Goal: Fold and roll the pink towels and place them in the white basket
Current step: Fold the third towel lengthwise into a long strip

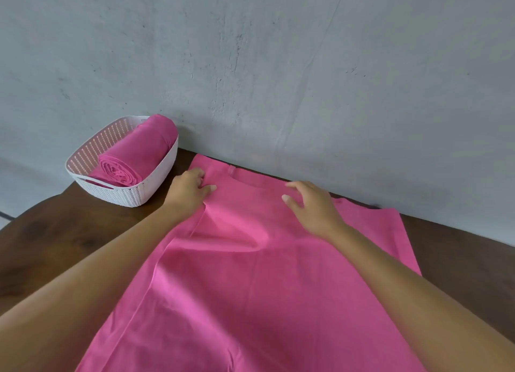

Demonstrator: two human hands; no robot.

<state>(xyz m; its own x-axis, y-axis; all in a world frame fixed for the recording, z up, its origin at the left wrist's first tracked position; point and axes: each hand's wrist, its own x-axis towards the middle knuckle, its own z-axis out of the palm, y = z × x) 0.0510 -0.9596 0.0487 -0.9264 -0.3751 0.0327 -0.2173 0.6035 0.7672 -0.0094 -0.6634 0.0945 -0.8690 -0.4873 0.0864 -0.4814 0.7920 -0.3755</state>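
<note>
The towel point(250, 274) lies spread on the table point(55, 246), long axis running from the person to the wall point(278, 65), likely being flattened for folding. The left hand point(188, 189) curls at its far left corner, pinching or pressing I cannot tell; the right hand point(312, 207), loosely open and holding nothing, rests near the far edge.

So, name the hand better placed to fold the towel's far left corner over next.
Left. The left hand sits near the pink towel's far left corner, fingers curled on the fabric. The right hand rests open along the far edge, nearer the middle, farther from that corner.
</note>
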